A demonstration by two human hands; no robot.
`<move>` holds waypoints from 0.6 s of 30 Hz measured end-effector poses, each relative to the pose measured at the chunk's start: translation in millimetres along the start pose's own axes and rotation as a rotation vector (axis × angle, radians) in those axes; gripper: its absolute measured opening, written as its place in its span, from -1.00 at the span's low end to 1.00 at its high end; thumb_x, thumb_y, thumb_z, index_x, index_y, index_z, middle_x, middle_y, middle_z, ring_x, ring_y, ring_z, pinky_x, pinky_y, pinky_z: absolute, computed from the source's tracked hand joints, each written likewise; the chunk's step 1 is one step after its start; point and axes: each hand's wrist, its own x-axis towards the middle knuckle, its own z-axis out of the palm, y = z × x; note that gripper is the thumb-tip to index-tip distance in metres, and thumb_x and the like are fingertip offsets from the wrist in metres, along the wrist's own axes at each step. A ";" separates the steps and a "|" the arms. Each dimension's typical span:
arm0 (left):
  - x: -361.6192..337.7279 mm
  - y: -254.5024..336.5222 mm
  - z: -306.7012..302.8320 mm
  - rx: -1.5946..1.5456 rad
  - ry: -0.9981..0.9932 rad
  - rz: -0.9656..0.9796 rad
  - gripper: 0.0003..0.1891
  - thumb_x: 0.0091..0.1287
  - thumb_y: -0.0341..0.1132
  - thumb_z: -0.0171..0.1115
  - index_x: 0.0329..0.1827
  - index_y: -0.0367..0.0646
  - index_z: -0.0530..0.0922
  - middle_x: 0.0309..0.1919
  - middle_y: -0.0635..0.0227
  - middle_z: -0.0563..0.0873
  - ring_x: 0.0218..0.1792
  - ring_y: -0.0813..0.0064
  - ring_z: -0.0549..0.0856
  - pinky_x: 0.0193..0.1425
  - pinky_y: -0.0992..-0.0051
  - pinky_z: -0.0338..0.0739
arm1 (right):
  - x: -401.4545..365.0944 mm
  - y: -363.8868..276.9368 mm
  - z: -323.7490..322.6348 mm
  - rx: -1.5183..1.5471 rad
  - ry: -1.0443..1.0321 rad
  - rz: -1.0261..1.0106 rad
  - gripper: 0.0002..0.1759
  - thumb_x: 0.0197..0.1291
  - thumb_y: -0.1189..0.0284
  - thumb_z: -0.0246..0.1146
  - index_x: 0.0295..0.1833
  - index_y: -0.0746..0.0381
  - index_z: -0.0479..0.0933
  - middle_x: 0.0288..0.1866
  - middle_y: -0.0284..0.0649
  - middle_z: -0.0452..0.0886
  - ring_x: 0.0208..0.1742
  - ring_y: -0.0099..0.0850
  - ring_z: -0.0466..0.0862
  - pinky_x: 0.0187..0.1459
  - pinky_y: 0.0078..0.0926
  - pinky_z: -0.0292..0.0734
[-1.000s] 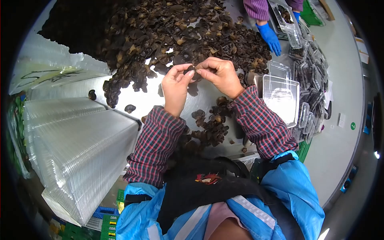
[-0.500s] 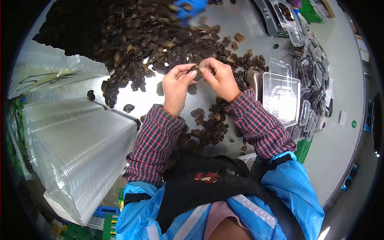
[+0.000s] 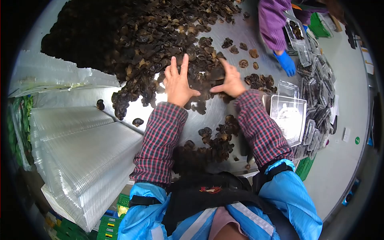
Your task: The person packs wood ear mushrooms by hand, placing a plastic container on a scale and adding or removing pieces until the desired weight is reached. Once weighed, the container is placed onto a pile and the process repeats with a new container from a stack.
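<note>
Dark brown, curled mushroom-like pieces (image 3: 160,44) lie heaped over the metal table (image 3: 136,106). My left hand (image 3: 177,84) is at the front edge of the heap, its fingers spread and nothing gripped. To its right, my right hand (image 3: 231,80) has thumb and fingers apart over more pieces, holding nothing I can see. Its fingertips are beside the pieces between the hands. A smaller pile (image 3: 220,138) lies nearer my body, below both hands. An open clear plastic box (image 3: 287,116) stands right of my right forearm.
A long stack of clear plastic trays (image 3: 80,152) stands at the left. Many clear lids or boxes (image 3: 316,96) are heaped at the right. At the upper right is a co-worker's blue-gloved hand (image 3: 285,63) with a purple sleeve, near a filled clear box (image 3: 298,36).
My hands have parted and opened; the small piece between their fingertips is no longer held. The co-worker's gloved hand has moved from the heap to the right. The view has shifted slightly.
</note>
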 end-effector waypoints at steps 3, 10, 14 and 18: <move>0.8 -1.5 -1.2 0.077 -0.031 0.000 0.38 -0.49 -0.37 0.70 0.55 0.25 0.05 0.44 0.03 0.20 0.33 -0.08 0.31 0.29 0.12 0.41 | 8.1 -37.6 36.3 0.101 -0.029 -0.187 0.23 -0.54 0.50 0.58 0.44 0.15 0.16 0.28 0.04 0.34 0.25 0.09 0.35 0.32 -0.10 0.30; -48.1 -14.5 -18.7 -0.182 0.019 0.091 -0.30 -0.17 -0.50 0.46 0.17 -0.04 0.46 0.04 0.23 0.56 0.02 0.13 0.62 0.04 0.26 0.56 | -39.8 -64.7 59.9 0.590 -0.052 -0.227 -0.16 -0.39 0.57 0.47 0.18 0.22 0.34 0.09 -0.05 0.49 0.17 -0.11 0.53 0.20 -0.31 0.43; -67.6 23.1 -27.4 -0.241 0.112 0.224 -0.32 -0.15 -0.46 0.48 0.16 -0.03 0.48 0.05 0.24 0.57 0.07 0.12 0.61 0.07 0.30 0.56 | -76.4 -71.3 16.4 0.642 0.039 -0.261 -0.24 -0.33 0.55 0.49 0.13 0.23 0.37 0.06 -0.09 0.51 0.15 -0.16 0.55 0.18 -0.34 0.44; -84.2 106.4 -37.1 -0.275 0.138 0.400 -0.34 -0.15 -0.55 0.43 0.14 -0.11 0.48 0.01 0.20 0.56 0.05 0.13 0.60 0.10 0.28 0.53 | -130.7 -55.7 -57.1 0.506 0.263 -0.324 -0.25 -0.33 0.51 0.50 0.10 0.22 0.38 0.04 -0.06 0.51 0.12 -0.08 0.55 0.14 -0.27 0.47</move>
